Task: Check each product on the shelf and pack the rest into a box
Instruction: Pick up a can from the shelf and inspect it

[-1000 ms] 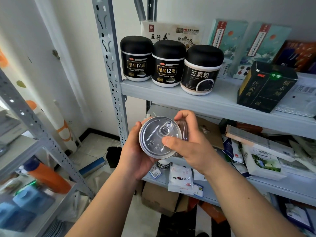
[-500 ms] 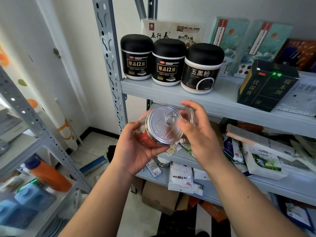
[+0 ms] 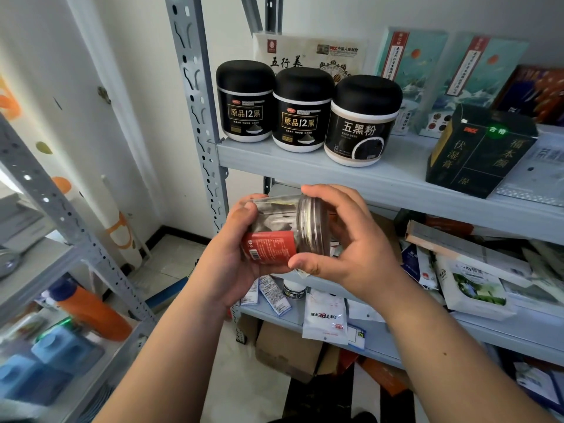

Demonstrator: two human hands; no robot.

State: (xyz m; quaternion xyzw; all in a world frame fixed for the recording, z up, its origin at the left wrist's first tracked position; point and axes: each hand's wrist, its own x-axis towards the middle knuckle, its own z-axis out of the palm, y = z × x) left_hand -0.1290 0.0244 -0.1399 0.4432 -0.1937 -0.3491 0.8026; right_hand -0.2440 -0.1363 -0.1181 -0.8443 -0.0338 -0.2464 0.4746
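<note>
Just below the upper shelf board [image 3: 381,184], a clear jar [image 3: 282,230] lies on its side in the air, held between both hands. The left hand [image 3: 232,254] grips the bottom end, its fingers curled round the part with the red label [image 3: 270,247]. The right hand [image 3: 360,248] grasps the lid end, with the thumb under the rim and the fingers over the top. On the board above stand three black jars [image 3: 302,111] close together in a row, and to the right of them a dark box [image 3: 479,151]. The lower shelf [image 3: 393,343] holds white packets [image 3: 325,319], some hanging over its edge. Under it, on the floor, sits a cardboard box [image 3: 287,349].
</note>
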